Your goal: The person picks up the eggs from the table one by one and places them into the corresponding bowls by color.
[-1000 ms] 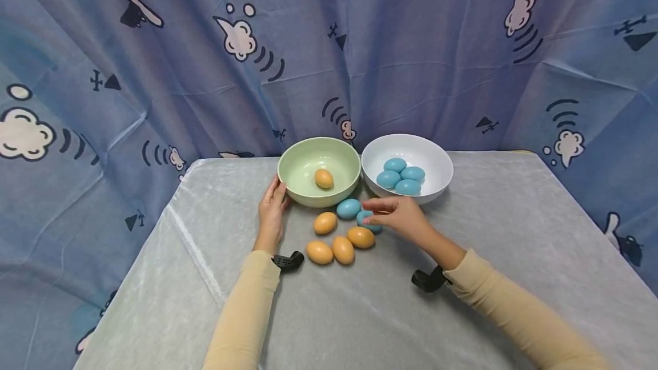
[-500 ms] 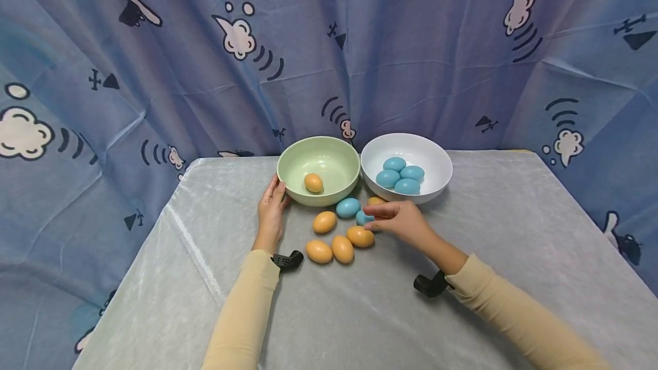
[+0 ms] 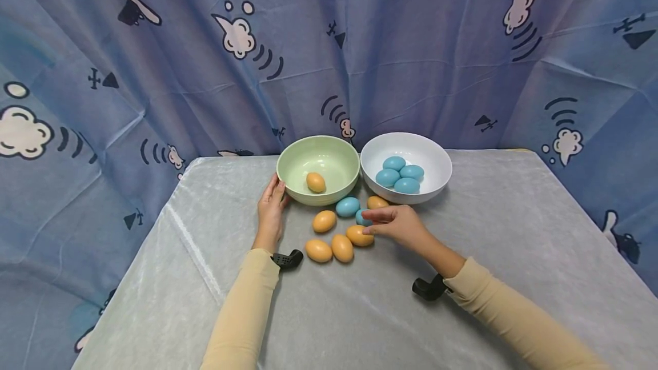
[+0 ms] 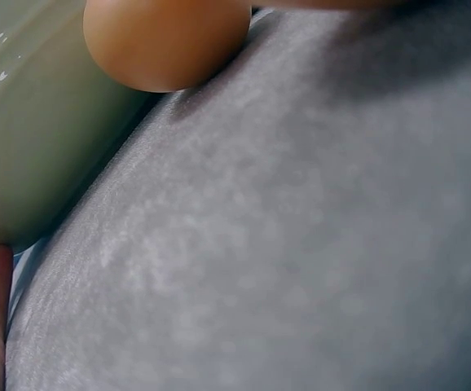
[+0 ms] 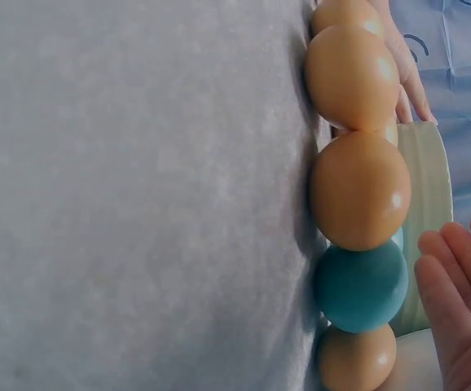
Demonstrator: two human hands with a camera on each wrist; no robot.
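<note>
My left hand [image 3: 271, 210] rests against the left side of the light green bowl [image 3: 295, 167], its fingers lying along the outer wall. Inside that bowl is one orange egg [image 3: 316, 182]. With nothing in its grasp, my right hand [image 3: 403, 225] hovers over the loose eggs, thumb and fingers apart. Below its fingertips, a blue egg [image 3: 362, 217] is partly hidden, and an orange egg [image 3: 358, 235] lies just in front. Another blue egg [image 3: 348, 207] sits by the green bowl, and an orange egg [image 3: 377, 202] lies against the white bowl [image 3: 434, 167].
Several blue eggs [image 3: 406, 185] lie in the white bowl, which stands right of the green one. More orange eggs [image 3: 319, 250] are spread on the grey cloth-covered table [image 3: 339, 313] between my arms. A blue patterned curtain [image 3: 319, 44] hangs behind the table.
My right hand has lowered slightly toward me over the eggs. The orange egg in the green bowl has rolled left, then slightly back. My left hand stays against the bowl.
</note>
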